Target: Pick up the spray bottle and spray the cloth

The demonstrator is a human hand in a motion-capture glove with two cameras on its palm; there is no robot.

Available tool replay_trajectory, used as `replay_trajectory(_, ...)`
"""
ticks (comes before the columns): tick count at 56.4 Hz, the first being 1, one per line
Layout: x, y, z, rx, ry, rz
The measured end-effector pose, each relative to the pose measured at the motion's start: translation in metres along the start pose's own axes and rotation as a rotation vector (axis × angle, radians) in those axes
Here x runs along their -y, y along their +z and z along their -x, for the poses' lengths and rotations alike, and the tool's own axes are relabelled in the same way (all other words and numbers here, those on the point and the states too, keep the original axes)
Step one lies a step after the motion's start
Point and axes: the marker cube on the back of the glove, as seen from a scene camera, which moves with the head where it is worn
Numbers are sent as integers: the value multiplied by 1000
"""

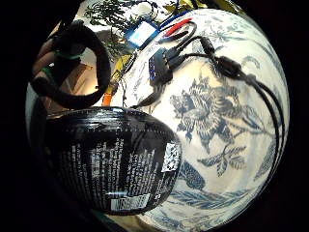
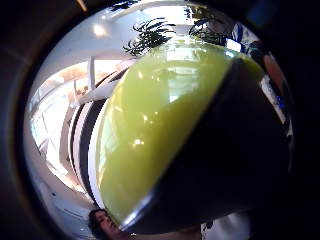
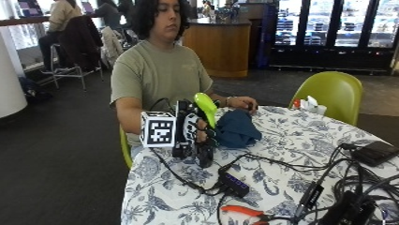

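Black spray bottle [image 1: 111, 159] label: unreadable print.

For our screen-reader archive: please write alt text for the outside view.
A seated person's gloved right hand grips a spray bottle with a lime-green head above a floral tablecloth, beside a crumpled dark blue cloth.

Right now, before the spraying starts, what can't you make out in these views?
- Spray bottle: its nozzle direction is too small in the outside view; both palm views show only the body.
- Gloved right hand: the trigger finger is hidden behind the bottle.
- Blue cloth: wet or dry cannot be told.
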Motion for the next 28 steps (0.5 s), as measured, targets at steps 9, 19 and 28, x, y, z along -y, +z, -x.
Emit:
replay_trajectory(9, 13, 0, -5, -28, -35, 6)
replay_trajectory(19, 10, 3, -3, -7, 121, 56)
replay_trajectory(28, -10, -6, 20, 165, 53, -61)
